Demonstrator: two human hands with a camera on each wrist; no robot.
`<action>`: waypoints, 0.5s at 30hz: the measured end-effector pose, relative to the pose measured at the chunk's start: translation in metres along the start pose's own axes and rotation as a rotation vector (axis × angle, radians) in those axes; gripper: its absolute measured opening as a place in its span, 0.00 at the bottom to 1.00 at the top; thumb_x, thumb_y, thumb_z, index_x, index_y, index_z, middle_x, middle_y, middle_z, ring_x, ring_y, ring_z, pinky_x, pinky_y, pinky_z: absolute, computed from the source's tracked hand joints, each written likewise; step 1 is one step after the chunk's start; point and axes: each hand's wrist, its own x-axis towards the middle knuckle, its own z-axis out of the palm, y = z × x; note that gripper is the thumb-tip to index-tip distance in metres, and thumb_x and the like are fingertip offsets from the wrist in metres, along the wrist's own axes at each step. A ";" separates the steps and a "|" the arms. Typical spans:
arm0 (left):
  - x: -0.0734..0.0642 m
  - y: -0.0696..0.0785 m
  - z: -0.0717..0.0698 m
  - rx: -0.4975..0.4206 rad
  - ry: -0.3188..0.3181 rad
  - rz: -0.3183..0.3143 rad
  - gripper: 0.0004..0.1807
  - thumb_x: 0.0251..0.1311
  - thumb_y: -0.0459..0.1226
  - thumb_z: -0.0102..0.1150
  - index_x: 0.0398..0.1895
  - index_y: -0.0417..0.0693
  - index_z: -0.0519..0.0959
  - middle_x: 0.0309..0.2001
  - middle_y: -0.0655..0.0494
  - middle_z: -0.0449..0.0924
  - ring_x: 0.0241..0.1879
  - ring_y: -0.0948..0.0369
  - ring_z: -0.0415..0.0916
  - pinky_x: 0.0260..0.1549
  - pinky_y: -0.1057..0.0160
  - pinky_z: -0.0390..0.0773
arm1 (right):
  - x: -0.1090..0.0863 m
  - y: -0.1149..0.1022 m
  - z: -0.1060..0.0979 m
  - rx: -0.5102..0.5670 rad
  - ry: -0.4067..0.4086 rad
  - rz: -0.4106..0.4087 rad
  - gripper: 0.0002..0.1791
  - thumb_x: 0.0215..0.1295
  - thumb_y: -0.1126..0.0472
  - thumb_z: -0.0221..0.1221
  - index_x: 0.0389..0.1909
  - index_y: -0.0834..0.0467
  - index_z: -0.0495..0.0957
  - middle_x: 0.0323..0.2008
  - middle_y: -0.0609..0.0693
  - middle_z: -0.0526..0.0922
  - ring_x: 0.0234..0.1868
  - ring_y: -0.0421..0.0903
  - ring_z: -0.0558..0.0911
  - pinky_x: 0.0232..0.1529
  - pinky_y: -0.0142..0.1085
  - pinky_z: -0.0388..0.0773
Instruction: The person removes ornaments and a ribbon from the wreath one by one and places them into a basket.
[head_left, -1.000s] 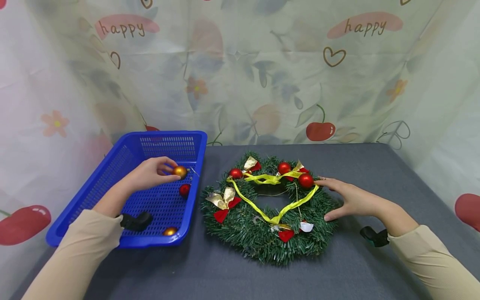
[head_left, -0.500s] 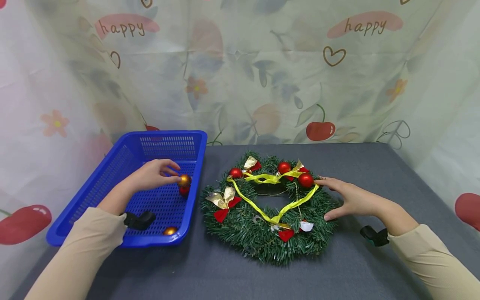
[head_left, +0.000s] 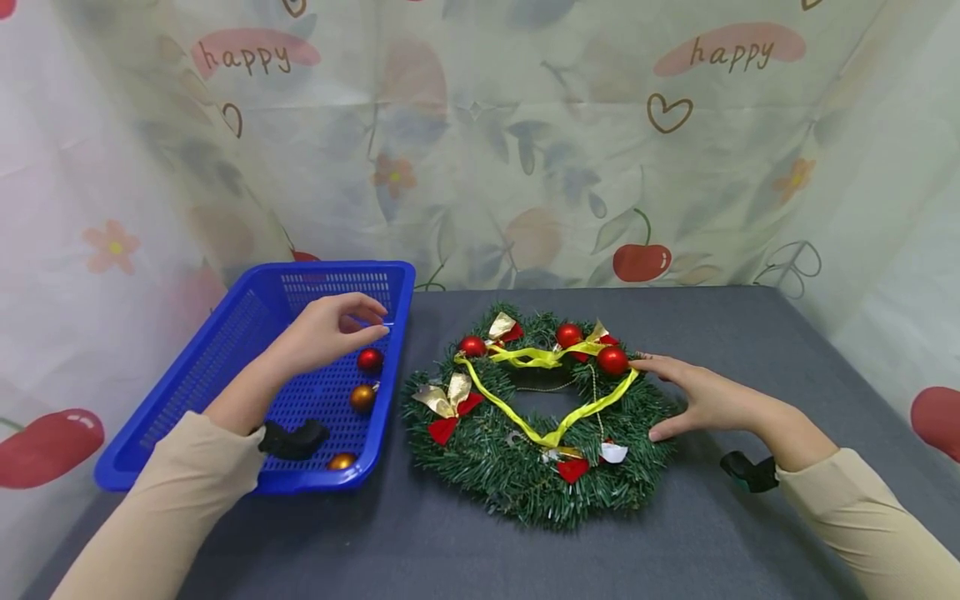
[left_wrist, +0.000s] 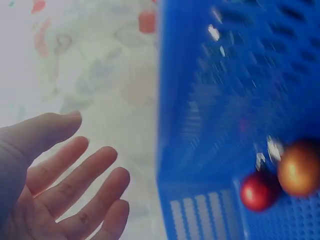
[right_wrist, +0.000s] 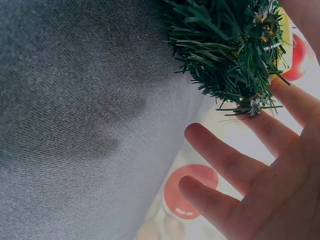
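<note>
The person's left hand is above a blue, rectangular basket of perforated plastic, its forearm slanting up from the lower left over the near left part of the rim. The wrist bends so that the fingers point right, gently arched, with the thumb below them; the left grip is spread, a gap showing between thumb and forefinger. In the left wrist view the four fingers fan out, and the thumb stands apart from them.

Along the basket's right side, below and near this hand, lie a shiny red ball, an orange-gold ball just in front of it, and a second gold ball in the near corner.

The right hand comes in from the lower right, fingers reaching left, thumb angled down and apart. This grip is spread too: forefinger and thumb rest at the right edge of a round green artificial-needle wreath, and the right wrist view shows the ring and little fingers clear of the needles.

The wreath lies flat on the grey cloth-covered desk, right of the basket, carrying a yellow ribbon, red-and-gold bows and three red balls.
</note>
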 end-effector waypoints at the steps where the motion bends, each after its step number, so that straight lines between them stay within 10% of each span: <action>1: 0.001 0.005 0.001 -0.010 -0.001 0.007 0.18 0.62 0.43 0.56 0.51 0.44 0.76 0.47 0.44 0.81 0.46 0.49 0.80 0.45 0.51 0.79 | 0.000 0.000 0.000 0.001 0.000 0.000 0.51 0.47 0.42 0.68 0.68 0.60 0.58 0.70 0.67 0.52 0.63 0.69 0.64 0.57 0.63 0.65; 15: 0.019 0.060 0.023 -0.067 -0.076 0.127 0.14 0.62 0.43 0.57 0.48 0.50 0.77 0.45 0.51 0.82 0.39 0.58 0.81 0.44 0.55 0.79 | 0.001 0.001 0.001 -0.001 0.002 0.005 0.51 0.46 0.41 0.67 0.68 0.59 0.57 0.70 0.67 0.52 0.63 0.69 0.65 0.57 0.63 0.65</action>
